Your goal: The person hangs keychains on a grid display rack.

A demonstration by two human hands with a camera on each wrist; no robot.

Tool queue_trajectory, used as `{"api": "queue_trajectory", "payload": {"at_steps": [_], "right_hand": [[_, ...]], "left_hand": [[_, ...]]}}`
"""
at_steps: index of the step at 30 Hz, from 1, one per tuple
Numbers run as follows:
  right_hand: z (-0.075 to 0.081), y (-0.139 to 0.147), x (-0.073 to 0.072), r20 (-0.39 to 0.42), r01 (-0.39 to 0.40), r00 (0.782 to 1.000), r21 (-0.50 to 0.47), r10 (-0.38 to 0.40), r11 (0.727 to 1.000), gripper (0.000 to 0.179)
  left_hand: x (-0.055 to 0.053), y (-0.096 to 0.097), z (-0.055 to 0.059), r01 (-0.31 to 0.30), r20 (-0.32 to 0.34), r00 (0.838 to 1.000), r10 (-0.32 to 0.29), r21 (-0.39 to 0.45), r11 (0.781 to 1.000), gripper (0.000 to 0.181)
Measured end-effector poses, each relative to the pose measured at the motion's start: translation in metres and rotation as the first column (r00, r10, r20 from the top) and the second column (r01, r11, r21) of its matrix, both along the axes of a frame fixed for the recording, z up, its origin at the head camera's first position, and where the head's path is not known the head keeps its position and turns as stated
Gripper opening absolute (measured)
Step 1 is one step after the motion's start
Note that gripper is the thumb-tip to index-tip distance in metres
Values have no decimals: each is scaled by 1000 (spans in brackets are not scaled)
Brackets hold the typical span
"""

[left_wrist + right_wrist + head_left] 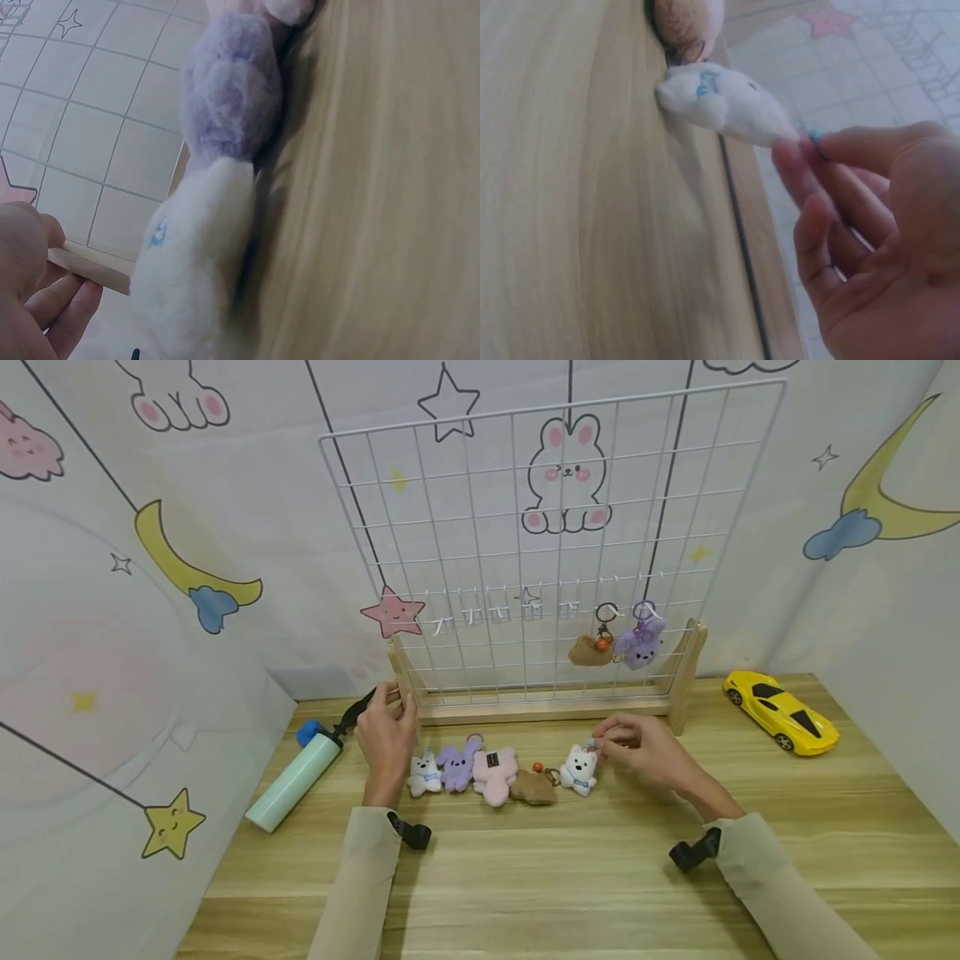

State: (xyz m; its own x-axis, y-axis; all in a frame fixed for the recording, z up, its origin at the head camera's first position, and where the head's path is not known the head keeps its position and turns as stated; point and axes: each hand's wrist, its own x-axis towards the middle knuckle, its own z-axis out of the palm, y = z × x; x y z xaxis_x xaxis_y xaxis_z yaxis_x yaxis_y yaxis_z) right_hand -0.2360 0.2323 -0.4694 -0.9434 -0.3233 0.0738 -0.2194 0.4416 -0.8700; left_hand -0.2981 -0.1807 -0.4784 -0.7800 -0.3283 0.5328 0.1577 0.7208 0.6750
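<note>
My right hand (pixel 637 747) pinches the top of a white plush dog keychain (pixel 578 771) between thumb and fingertips; in the right wrist view the plush (pixel 712 101) hangs tilted from the fingers (pixel 855 150). At the left end of the grid rack, my left hand (pixel 387 731) holds the wooden stand (pixel 94 264) between thumb and fingers. A row of plush keychains lies between the hands: another white one (pixel 424 775), a purple one (pixel 456 766), a pink one (pixel 495 774) and a brown one (pixel 534 787).
On the white wire grid (pixel 491 535), a brown keychain (pixel 591 651) and a purple keychain (pixel 639 646) hang from hooks at the right; several hooks (pixel 501 613) carry nothing. A mint-green pump (pixel 295 781) lies left, a yellow toy car (pixel 780 712) right.
</note>
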Motion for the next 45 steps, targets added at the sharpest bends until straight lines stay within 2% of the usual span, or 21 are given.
{"api": "queue_trajectory", "payload": {"at_steps": [7,11,18,21,28,32,35,38,45], "right_hand": [[8,-3,4,10,-21,1000,-68,22,997,21],[11,-6,6,-10,-28,1000,-92,27,995,20],[15,-9,7,-77,19,997,-95,-26,995,16],[18,-10,6,-106,20,994,-133,-34,991,19],[23,-15,1,-80,49,994,-247,-70,968,31],[28,-22,-2,-104,75,989,-290,-109,954,35],[36,-30,-5,-150,92,978,-322,-147,942,35],[48,-41,-8,-197,129,957,-363,-211,923,33],[80,-61,-19,-232,211,903,-492,-361,845,31]], "left_hand": [[2,-1,1,11,2,1000,-11,20,1000,30],[1,0,1,13,9,1000,-13,25,1000,31],[1,0,1,16,14,1000,-16,30,999,31],[2,1,1,18,14,1000,-18,30,999,31],[1,1,1,12,7,1000,-12,33,999,30],[1,-1,1,14,13,1000,-15,30,999,31],[2,-2,2,15,23,1000,-16,26,1000,32],[4,-3,4,9,27,1000,-10,28,1000,31],[4,-1,4,16,33,999,-17,29,999,31]]}}
